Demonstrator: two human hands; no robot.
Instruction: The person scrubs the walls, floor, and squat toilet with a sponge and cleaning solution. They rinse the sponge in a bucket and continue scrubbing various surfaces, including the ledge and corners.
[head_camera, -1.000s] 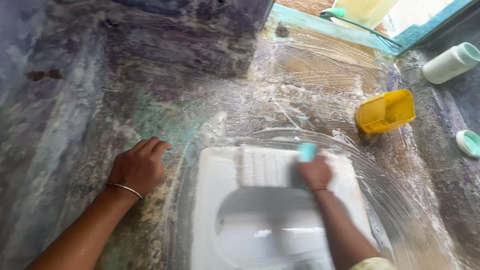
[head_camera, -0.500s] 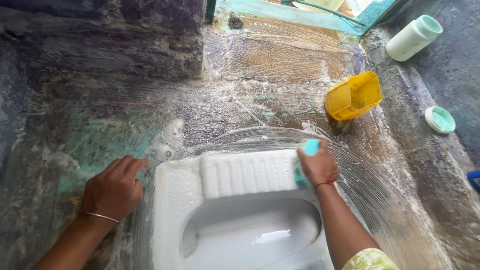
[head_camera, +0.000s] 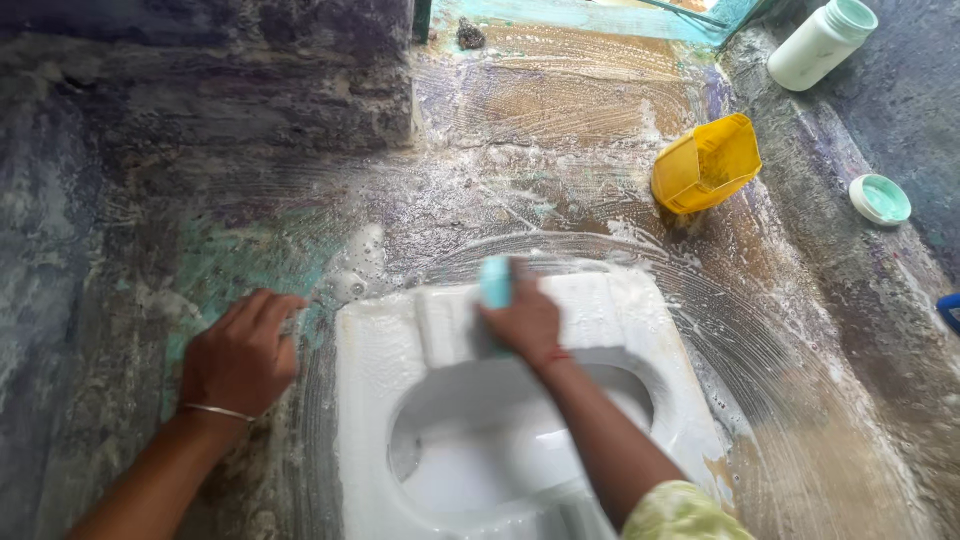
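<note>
Here, right hand (head_camera: 525, 322) fingers clenched around teal brush (head_camera: 494, 282), left hand (head_camera: 238, 362) released.

Your glossy white ceramic squat pan (head_camera: 660, 330) is smooth and wet with foam. The surrounding mottled cement floor (head_camera: 120, 200) looks rough and matt, soap-streaked. The yellow plastic scoop-shaped container (head_camera: 705, 165) and white plastic bottle (head_camera: 815, 50) appear smooth, faintly shiny.

You're over a wet, soapy concrete floor (head_camera: 560, 120), mottled purple, brown and teal, with a teal-painted threshold (head_camera: 590, 18) in daylight at top.
</note>
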